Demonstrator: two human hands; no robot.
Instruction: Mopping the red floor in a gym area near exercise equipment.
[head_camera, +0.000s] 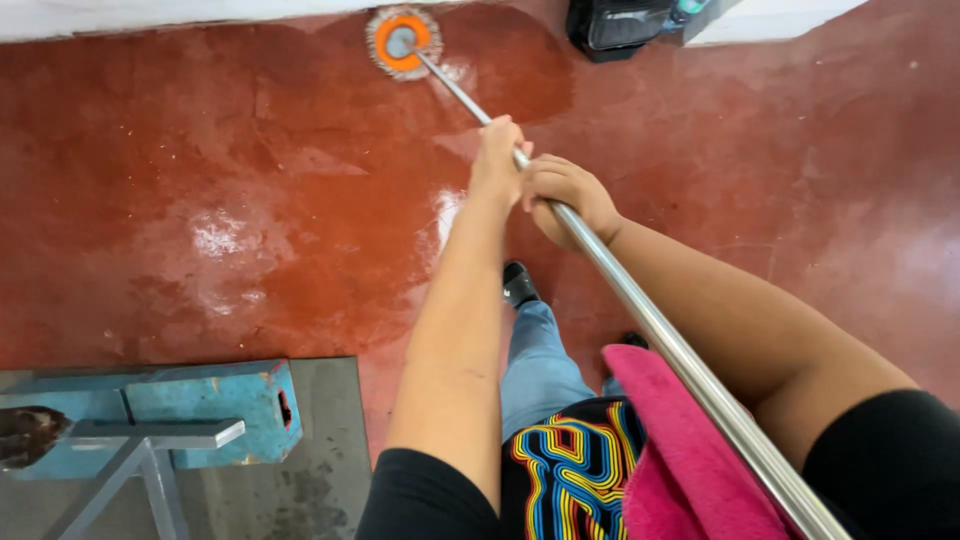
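Both hands are on the long metal mop handle (640, 310), which runs from the lower right corner up across the middle toward the far wall. The left hand (497, 160) sits further along the handle, its fingers wrapped round the shaft; the right hand (565, 195) is just behind it, touching or nearly touching the left, fingers likewise curled tight on the metal. Both arms are stretched forward, bare below black sleeves.

The round mop head (402, 42), orange in the middle with a pale fringe, lies flat on the red floor (800, 150) close to the white wall (120, 15) at the top. Around and below it the floor is dark and glossy with wet, light glaring off patches to the left; the right side looks drier and duller.

A pink cloth (680, 450) hangs at the person's waist, just beside the handle, over a black shirt with coloured looping lines. A jeans leg and a black shoe (518, 285) show below the hands. A blue metal frame (200, 405) stands at the lower left on a grey mat. A black object (615, 25), perhaps a bag, sits by the wall at the top right.
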